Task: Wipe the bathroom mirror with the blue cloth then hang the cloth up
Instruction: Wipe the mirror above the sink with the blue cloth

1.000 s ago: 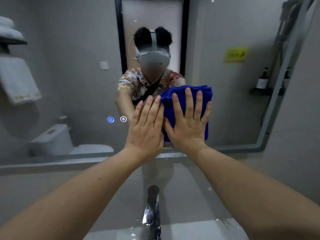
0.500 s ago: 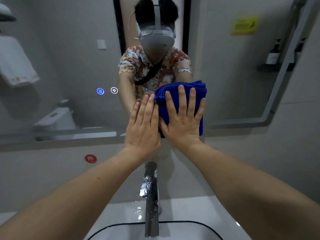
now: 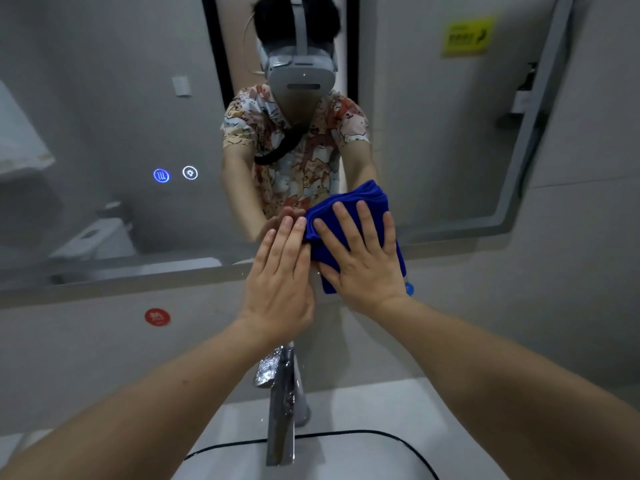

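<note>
A folded blue cloth [image 3: 360, 199] lies flat against the bottom edge of the bathroom mirror [image 3: 104, 126], partly overlapping the frame and the wall below. My right hand [image 3: 360, 261] presses on it with fingers spread. Beside it, my left hand [image 3: 280, 282] rests flat on the mirror's lower edge, its fingertips touching the cloth's left side. Most of the cloth is hidden under my right palm.
A chrome tap [image 3: 280, 403] stands below my hands over a white basin [image 3: 363, 452]. Two lit touch buttons [image 3: 175, 174] glow on the mirror at the left. A red sticker [image 3: 157, 317] marks the wall under the mirror. A white towel [image 3: 20, 140] shows reflected at the left.
Both hands have slid the cloth down the mirror from mid-height to its bottom edge, and my view has tilted down so the tap and basin show.
</note>
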A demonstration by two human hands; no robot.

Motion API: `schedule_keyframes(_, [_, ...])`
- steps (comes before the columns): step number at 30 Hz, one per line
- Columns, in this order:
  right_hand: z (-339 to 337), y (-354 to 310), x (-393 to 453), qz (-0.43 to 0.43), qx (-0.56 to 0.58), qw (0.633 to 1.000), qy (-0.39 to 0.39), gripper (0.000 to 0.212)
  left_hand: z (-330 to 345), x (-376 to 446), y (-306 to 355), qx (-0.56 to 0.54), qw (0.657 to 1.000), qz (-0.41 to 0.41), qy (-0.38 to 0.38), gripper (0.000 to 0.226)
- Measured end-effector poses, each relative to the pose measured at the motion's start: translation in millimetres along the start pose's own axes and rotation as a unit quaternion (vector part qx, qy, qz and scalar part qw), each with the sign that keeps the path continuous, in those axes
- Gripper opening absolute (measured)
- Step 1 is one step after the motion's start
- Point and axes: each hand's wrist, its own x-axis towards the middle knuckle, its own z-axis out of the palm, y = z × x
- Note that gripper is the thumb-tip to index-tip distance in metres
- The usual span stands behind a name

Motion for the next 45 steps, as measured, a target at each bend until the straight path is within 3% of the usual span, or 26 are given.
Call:
schedule_keyframes(11, [-4.0,30.8,-11.2,0.042,0.021,0.999,0.015,0.071,-10.1,43.6,11.4,-0.012,1.000,0.007,-0.002,0.064])
schedule_keyframes(16, [-9.2,33.0,2.3,0.092,0.049,0.994,0.040,0.075,-21.1,77.1,7.3,-0.009,0.999,0.005,0.033,0.059])
schedule_keyframes(20, [-23.3,47.1,39.9,0.162,0.069,0.982,0.063,0.081,-32.4,104.3,3.5,-0.007,0.998,0.002,0.063,0.060])
schedule_keyframes(39, [-110.3,122.6,221.3,0.165,0.044,0.973,0.158,0.077,-97.2,242.4,-25.6,0.022,0.986,-0.034,0.163,0.056])
schedule_keyframes(45, [-131.9,137.1,261.7,0.160,0.043,0.973,0.161,0.077,-122.2,279.7,-39.7,0.035,0.986,-0.032,0.161,0.056])
